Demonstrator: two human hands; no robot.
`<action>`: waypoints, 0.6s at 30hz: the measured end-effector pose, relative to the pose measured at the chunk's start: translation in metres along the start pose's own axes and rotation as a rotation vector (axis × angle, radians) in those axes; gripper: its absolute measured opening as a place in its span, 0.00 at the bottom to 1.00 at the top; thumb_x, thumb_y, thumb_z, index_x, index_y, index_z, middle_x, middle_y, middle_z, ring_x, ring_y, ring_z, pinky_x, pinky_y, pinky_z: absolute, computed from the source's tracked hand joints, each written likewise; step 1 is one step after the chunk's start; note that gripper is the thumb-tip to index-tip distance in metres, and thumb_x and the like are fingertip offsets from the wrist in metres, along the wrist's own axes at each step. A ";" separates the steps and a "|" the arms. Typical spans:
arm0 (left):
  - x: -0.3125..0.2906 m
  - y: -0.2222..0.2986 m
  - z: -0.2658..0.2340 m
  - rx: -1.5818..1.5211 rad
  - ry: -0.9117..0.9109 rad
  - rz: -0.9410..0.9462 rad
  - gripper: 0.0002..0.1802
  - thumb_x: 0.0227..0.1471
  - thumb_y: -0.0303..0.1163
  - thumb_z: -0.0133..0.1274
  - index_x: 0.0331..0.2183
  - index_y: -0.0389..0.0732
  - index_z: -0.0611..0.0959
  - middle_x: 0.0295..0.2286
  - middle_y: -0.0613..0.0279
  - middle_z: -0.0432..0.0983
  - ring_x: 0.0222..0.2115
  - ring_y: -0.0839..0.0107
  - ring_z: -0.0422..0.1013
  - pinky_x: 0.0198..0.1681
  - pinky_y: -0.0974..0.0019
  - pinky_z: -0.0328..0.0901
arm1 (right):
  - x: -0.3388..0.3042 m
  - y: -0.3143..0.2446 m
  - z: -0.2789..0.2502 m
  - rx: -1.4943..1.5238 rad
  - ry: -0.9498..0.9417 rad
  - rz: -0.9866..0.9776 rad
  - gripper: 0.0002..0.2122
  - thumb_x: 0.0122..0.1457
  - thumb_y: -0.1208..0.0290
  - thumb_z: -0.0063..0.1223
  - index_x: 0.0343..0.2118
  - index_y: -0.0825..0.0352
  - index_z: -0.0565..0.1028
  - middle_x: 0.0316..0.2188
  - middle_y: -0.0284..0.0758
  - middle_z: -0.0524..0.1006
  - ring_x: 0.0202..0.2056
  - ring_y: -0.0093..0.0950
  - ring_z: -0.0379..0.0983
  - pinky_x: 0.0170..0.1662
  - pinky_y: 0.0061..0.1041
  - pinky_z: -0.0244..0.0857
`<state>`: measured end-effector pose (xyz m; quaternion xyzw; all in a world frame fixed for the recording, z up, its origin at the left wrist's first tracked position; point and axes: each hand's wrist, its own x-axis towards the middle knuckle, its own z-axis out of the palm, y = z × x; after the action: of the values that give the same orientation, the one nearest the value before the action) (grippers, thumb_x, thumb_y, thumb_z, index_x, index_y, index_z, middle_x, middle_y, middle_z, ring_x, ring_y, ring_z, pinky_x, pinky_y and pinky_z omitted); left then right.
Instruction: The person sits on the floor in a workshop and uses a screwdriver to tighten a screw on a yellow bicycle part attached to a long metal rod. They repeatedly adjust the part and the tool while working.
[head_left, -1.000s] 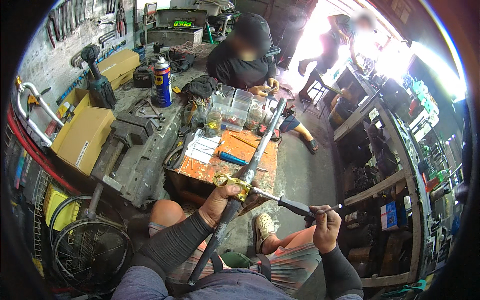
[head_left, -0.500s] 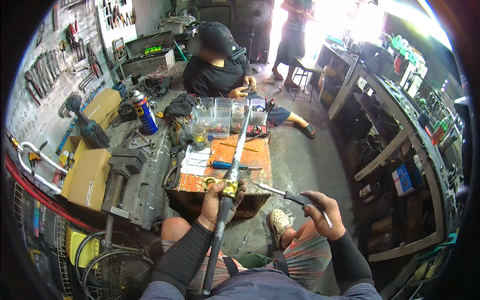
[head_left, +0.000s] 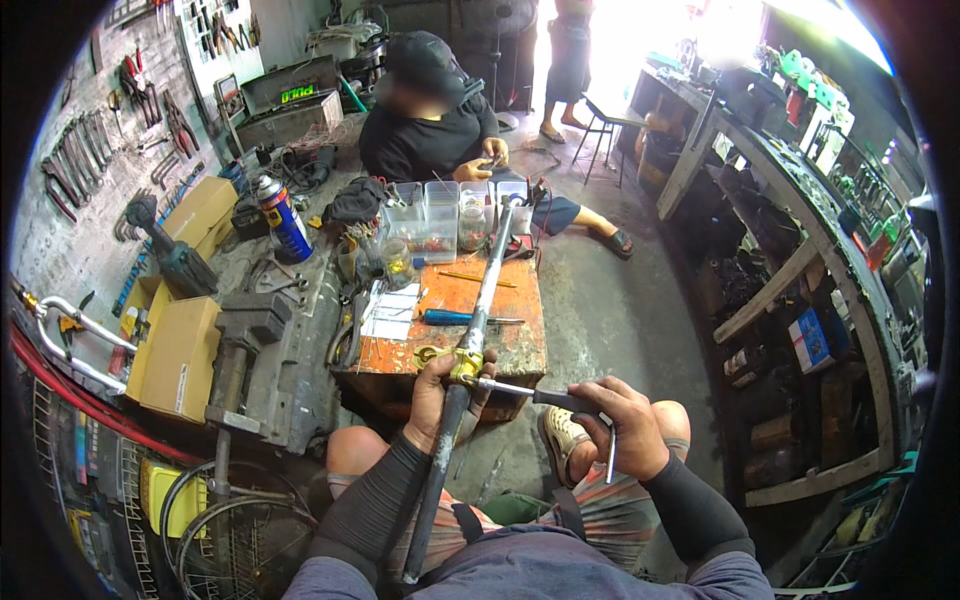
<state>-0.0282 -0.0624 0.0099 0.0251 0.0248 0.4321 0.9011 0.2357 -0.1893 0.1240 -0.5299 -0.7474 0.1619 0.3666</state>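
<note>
My left hand [head_left: 430, 405] is closed round a long grey metal tube [head_left: 488, 285], at a gold-coloured clamp [head_left: 467, 368] fitted about its middle. The tube slants from near my lap up over the small bench. My right hand [head_left: 636, 435] grips a screwdriver [head_left: 565, 400] by its dark handle. The screwdriver's silver shaft points left, and its tip meets the clamp's right side; whether it sits in a screw is too small to tell. A thin silver rod [head_left: 611, 455] also sticks down from my right hand. A blue-handled screwdriver [head_left: 450, 317] lies on the bench behind the tube.
The orange worn bench [head_left: 520, 300] carries a pencil [head_left: 478, 279], paper [head_left: 391, 312] and clear plastic bins [head_left: 440, 205]. A vise [head_left: 250, 325] and spray can [head_left: 285, 222] stand to the left. Across sits a person in black [head_left: 420, 145]; another stands behind. A wooden shelf frame [head_left: 765, 290] lines the right.
My right hand has moved left and slightly down, bringing the screwdriver's tip from open air to the clamp. My left hand still holds the tube. The view has tilted slightly.
</note>
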 end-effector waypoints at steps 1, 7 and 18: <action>0.001 0.001 0.000 -0.008 -0.003 -0.005 0.35 0.62 0.36 0.60 0.60 0.23 0.68 0.53 0.41 0.76 0.49 0.53 0.81 0.52 0.57 0.83 | 0.000 0.001 0.001 -0.006 0.007 -0.007 0.21 0.55 0.79 0.69 0.54 0.65 0.81 0.37 0.41 0.79 0.36 0.42 0.80 0.41 0.36 0.74; -0.003 0.000 0.003 0.032 0.013 -0.032 0.31 0.63 0.36 0.60 0.60 0.28 0.72 0.52 0.43 0.78 0.51 0.54 0.81 0.56 0.55 0.81 | -0.005 0.017 0.009 -0.286 0.136 -0.338 0.23 0.53 0.74 0.72 0.54 0.61 0.82 0.37 0.40 0.79 0.35 0.41 0.78 0.41 0.38 0.73; -0.002 0.004 -0.004 0.196 -0.003 0.014 0.32 0.61 0.33 0.62 0.60 0.28 0.72 0.51 0.43 0.79 0.47 0.56 0.83 0.52 0.59 0.83 | 0.002 0.009 -0.001 -0.085 -0.141 -0.011 0.16 0.59 0.70 0.66 0.49 0.69 0.81 0.31 0.45 0.83 0.31 0.45 0.82 0.37 0.38 0.75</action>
<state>-0.0325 -0.0617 0.0066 0.1137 0.0654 0.4340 0.8913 0.2423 -0.1847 0.1199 -0.5280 -0.7805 0.1648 0.2913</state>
